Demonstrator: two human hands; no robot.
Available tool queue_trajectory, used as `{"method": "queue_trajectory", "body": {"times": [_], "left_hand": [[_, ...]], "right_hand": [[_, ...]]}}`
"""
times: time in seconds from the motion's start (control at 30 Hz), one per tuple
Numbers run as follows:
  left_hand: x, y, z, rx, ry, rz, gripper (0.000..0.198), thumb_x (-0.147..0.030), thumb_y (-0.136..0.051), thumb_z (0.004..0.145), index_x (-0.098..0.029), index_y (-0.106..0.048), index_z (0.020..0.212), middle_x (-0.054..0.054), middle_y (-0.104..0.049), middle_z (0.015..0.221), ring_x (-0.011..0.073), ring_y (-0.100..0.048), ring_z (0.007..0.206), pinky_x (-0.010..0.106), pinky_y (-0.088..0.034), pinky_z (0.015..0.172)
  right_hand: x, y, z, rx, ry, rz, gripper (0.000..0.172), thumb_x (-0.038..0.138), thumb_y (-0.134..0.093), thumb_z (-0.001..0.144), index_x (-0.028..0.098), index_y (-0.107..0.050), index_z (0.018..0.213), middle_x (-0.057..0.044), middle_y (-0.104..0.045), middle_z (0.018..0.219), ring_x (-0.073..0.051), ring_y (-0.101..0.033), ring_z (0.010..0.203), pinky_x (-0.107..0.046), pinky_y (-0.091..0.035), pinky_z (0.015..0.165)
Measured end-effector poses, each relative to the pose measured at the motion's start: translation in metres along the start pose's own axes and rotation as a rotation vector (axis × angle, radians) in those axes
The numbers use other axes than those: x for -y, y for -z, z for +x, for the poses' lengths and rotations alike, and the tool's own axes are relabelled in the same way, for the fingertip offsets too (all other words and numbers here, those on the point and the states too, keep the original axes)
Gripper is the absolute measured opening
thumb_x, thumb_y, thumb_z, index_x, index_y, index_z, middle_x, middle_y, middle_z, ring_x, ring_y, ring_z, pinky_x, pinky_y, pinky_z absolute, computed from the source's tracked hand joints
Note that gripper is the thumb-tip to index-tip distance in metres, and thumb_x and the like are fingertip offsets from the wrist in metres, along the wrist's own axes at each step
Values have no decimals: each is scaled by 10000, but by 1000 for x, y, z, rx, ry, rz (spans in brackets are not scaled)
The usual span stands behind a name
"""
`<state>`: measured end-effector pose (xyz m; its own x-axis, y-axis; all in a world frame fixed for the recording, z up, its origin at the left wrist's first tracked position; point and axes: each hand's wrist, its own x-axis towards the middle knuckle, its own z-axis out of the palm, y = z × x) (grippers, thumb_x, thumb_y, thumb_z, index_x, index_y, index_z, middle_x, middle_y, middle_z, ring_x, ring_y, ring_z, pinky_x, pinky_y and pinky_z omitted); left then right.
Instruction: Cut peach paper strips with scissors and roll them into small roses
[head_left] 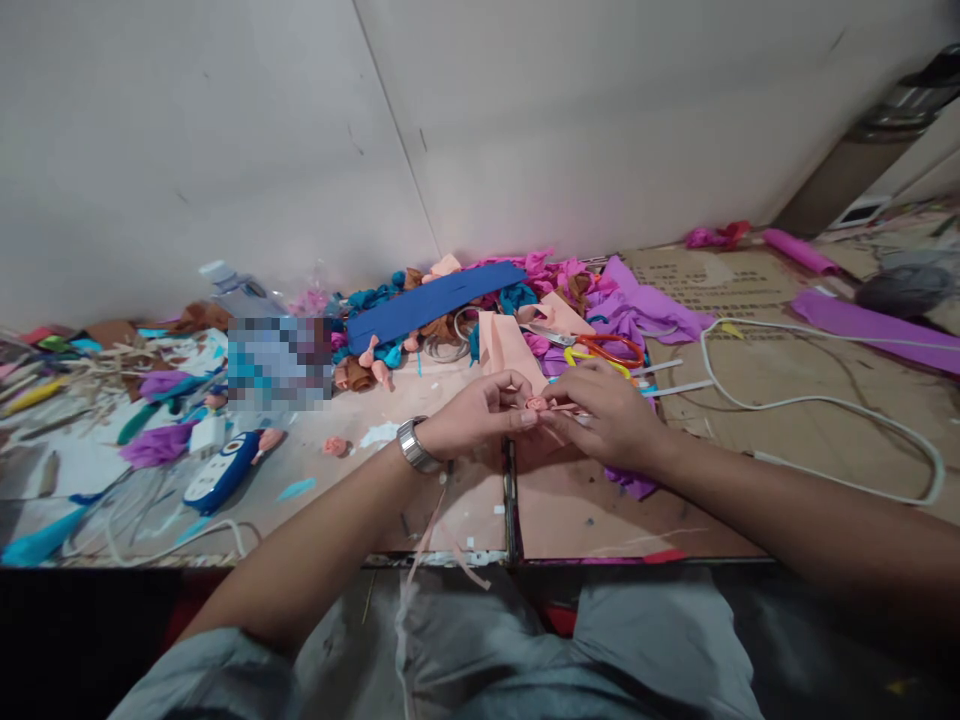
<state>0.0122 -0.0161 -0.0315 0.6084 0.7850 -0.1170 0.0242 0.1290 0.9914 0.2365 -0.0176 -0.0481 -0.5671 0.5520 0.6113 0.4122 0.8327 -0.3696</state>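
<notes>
Both hands meet over the front of the table around a small peach paper rose (536, 403). My left hand (491, 405), with a metal watch (417, 445) at the wrist, pinches the rose from the left. From the other side, the fingers of my right hand (604, 410) close on a thin peach strip running out of the rose. Just behind the hands lie a sheet of peach crepe paper (510, 350) and scissors with orange handles (619, 348). Another peach rose (336, 446) rests on the table to the left.
A pile of crumpled coloured paper, topped by a blue strip (435, 303), lines the wall. At left are a blue-and-white device (221, 472), a bottle (236, 290) and scattered scraps. A white cable (817, 400) loops over the cardboard (750, 370) at right.
</notes>
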Motion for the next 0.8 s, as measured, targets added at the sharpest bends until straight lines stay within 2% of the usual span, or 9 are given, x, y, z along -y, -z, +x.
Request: {"method": "queue_trajectory", "body": {"times": [0.13, 0.33, 0.53, 0.8], "left_hand": [[0, -3, 1, -68, -62, -2, 373, -420, -808, 804, -136, -609, 940, 22, -645, 851, 94, -592, 741, 215, -455, 687], [0, -6, 2, -64, -83, -18, 331, -400, -806, 811, -134, -641, 921, 22, -658, 834, 93, -599, 719, 218, -460, 683], [0, -2, 2, -127, -64, -66, 314, -357, -823, 794, -141, -631, 918, 29, -693, 834, 104, -639, 727, 217, -469, 670], [4, -2, 4, -218, -79, -137, 293, -311, -830, 785, -139, -630, 913, 13, -683, 866, 98, -664, 758, 234, -517, 743]], "right_hand": [[0, -1, 0, -30, -7, -2, 198, 393, -625, 970, 204, -639, 912, -28, -721, 825, -190, -607, 762, -364, -367, 836], [1, -1, -1, -14, 2, -5, 201, 394, -644, 964, 202, -659, 905, -29, -734, 818, -184, -623, 749, -374, -355, 857], [1, 2, 0, -31, 11, -25, 76, 275, -653, 960, 205, -668, 934, -16, -761, 848, -178, -653, 769, -375, -358, 877], [4, 3, 0, -69, 47, -39, 61, 252, -651, 954, 205, -667, 918, -28, -770, 863, -176, -650, 758, -382, -362, 872]]}}
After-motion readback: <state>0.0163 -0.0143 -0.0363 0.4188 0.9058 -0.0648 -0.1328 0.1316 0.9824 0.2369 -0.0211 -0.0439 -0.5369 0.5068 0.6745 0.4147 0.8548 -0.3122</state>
